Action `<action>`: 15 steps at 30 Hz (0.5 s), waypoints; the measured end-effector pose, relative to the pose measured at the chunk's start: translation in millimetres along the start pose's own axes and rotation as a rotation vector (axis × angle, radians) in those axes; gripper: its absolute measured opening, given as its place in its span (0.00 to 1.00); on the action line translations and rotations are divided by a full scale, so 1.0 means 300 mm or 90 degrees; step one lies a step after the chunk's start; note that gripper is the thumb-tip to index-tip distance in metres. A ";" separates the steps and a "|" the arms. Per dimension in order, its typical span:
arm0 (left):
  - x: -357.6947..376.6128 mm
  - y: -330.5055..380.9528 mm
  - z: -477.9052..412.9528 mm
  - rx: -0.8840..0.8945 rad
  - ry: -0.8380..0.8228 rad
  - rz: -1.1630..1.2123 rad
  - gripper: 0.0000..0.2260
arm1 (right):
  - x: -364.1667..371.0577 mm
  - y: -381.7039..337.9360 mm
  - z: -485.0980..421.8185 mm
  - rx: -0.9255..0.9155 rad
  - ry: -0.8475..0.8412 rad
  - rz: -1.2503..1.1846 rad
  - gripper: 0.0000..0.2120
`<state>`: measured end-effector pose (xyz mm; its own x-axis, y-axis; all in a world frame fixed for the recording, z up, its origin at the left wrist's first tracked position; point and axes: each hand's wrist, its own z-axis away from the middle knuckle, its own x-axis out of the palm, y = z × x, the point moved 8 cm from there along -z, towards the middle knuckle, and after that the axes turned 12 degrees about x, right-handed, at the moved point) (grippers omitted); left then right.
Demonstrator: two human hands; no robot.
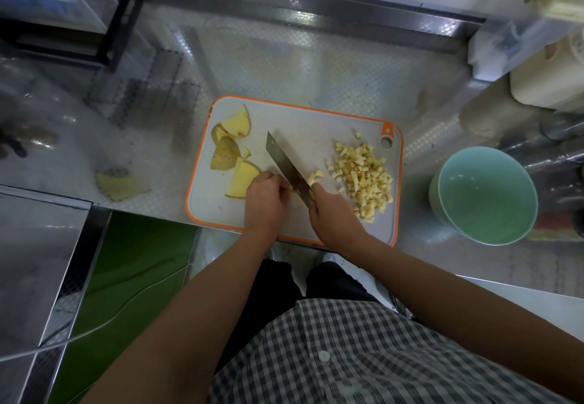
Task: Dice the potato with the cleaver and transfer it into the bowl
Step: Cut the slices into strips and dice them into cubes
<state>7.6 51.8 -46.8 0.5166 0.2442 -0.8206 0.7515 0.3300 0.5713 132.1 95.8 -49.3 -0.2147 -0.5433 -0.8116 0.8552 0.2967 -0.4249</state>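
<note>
On a steel kitchen counter (316, 65), seen from the head camera, a person dices potato on an orange-rimmed cutting board (221, 210) set at the counter's near edge. The right hand (331, 210) is wrapped tight around the handle of the cleaver (282, 161), whose blade runs away and to the left across the middle of the board, its edge down near the surface. The left hand (264, 198) sits just beside the blade on its left side, fingers curled downward.

A loose heap of pale yellow diced potato (366, 179) covers the board's right side, with a few stray cubes towards the far corner by the hanging hole. A small cluster of cubes (316, 176) lies touching the blade's right face. At the board's left end lie flat trimmed slabs (234, 144), some yellow and cut side up, others showing brown skin. One more offcut (118, 185) rests on the counter, well left of the board. The mint-green bowl (488, 201) stands on the counter to the right of the board, apart from it.

The cleaver's handle is hidden inside the right fist. Whatever lies under the left fingertips is covered by the hand, so it cannot be told whether they pinch a piece. Objects at the frame's corners are blurred.
</note>
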 end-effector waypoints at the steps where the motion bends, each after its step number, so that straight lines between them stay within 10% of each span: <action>1: 0.000 -0.002 -0.001 -0.001 -0.002 -0.004 0.05 | 0.004 -0.005 -0.003 0.004 0.000 -0.004 0.07; 15: -0.005 0.005 -0.004 0.018 -0.001 -0.032 0.04 | 0.013 0.003 -0.001 -0.019 -0.008 -0.012 0.08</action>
<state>7.5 52.9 -44.8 0.4784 0.2264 -0.8484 0.7880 0.3156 0.5286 131.9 94.1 -52.8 -0.2251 -0.5588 -0.7982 0.8366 0.3090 -0.4523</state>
